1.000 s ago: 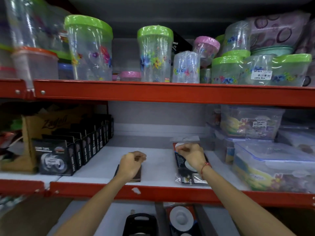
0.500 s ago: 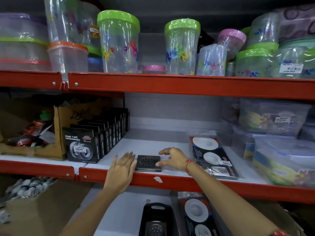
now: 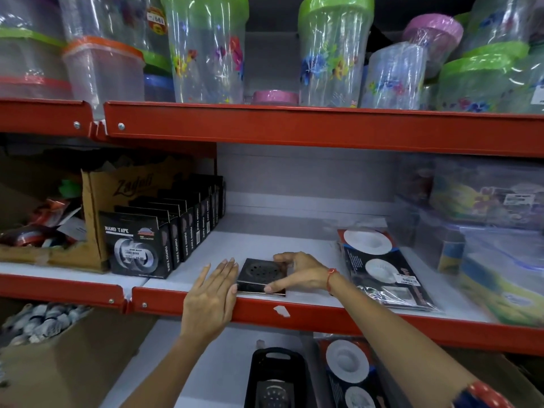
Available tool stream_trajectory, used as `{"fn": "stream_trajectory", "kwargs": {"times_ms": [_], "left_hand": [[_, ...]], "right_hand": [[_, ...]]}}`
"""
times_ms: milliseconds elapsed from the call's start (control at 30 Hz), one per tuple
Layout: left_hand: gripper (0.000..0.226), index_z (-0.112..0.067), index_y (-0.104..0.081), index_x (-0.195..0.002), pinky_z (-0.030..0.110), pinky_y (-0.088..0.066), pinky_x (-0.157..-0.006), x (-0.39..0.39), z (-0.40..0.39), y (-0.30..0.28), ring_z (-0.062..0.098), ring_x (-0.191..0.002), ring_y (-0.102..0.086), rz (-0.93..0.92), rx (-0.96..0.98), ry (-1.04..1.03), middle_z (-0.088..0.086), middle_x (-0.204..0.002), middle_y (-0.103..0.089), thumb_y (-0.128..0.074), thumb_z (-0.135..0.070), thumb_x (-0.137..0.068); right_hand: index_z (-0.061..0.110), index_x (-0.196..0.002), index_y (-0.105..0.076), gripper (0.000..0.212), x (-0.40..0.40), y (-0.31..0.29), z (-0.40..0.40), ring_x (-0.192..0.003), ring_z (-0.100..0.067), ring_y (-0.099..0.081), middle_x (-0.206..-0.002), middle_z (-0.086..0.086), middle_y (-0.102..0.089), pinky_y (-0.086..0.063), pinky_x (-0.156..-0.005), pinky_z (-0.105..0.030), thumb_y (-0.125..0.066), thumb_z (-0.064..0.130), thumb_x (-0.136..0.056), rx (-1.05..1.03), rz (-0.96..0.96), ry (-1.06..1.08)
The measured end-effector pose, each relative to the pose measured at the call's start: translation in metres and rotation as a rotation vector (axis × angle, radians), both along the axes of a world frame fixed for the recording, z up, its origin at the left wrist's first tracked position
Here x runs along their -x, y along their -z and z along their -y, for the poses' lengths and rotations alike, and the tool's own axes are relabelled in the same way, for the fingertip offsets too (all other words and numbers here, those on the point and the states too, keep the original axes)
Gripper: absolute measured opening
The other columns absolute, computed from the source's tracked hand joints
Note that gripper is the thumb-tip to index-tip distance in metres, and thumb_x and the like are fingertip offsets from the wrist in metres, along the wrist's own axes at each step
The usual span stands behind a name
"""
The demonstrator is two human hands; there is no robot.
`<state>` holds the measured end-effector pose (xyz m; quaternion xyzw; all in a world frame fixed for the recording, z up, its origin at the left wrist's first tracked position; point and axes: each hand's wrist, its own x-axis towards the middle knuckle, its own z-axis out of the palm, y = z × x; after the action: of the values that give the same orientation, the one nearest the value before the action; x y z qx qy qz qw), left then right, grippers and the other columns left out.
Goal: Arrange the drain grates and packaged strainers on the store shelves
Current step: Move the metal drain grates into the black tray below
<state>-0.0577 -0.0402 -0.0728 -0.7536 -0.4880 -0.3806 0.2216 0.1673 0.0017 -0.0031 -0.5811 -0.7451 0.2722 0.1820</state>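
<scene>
A square metal drain grate (image 3: 260, 275) lies flat near the front edge of the middle shelf (image 3: 294, 313). My right hand (image 3: 300, 272) grips its right side, thumb at the front corner and fingers over the back edge. My left hand (image 3: 213, 295) lies flat with fingers straight, its edge pressed against the grate's left side. Packaged strainers (image 3: 379, 269) in clear plastic lie flat to the right of the grate. More packaged strainers (image 3: 350, 369) and a black tray (image 3: 276, 378) holding a round strainer sit on the shelf below.
A row of black nano tape boxes (image 3: 138, 248) stands left of the grate, beside a torn cardboard box (image 3: 97, 207). Clear plastic containers (image 3: 494, 245) fill the right end of the shelf. Wrapped plastic jars (image 3: 206, 51) crowd the top shelf. A carton (image 3: 59, 363) sits lower left.
A second ago both fists were closed, the left over the grate and the right on the strainer pack. Both hands have since opened and closed in on the grate's two sides.
</scene>
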Motion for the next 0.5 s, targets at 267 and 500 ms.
{"fn": "stream_trajectory", "kwargs": {"times_ms": [267, 500], "left_hand": [[0.050, -0.003, -0.059, -0.129, 0.035, -0.032, -0.113, -0.001, 0.005, -0.003, 0.019, -0.124, -0.060, -0.016, 0.022, -0.045, 0.009, -0.132, -0.062, -0.027, -0.024, -0.097], [0.061, -0.001, -0.061, -0.127, 0.040, -0.045, -0.108, 0.002, 0.016, -0.014, 0.023, -0.121, -0.062, -0.094, 0.115, -0.052, 0.013, -0.129, -0.064, -0.015, -0.032, -0.101]], "right_hand": [[0.021, -0.135, -0.052, 0.096, -0.016, -0.018, 0.048, -0.116, -0.001, -0.049, -0.136, 0.013, -0.054, -0.034, -0.096, -0.015, -0.081, 0.058, -0.052, -0.075, -0.121, 0.001], [0.027, -0.133, -0.054, 0.095, -0.011, -0.004, 0.123, -0.121, 0.005, -0.053, -0.136, 0.018, -0.054, -0.039, -0.106, -0.016, -0.085, 0.054, -0.048, -0.097, -0.215, -0.077]]}}
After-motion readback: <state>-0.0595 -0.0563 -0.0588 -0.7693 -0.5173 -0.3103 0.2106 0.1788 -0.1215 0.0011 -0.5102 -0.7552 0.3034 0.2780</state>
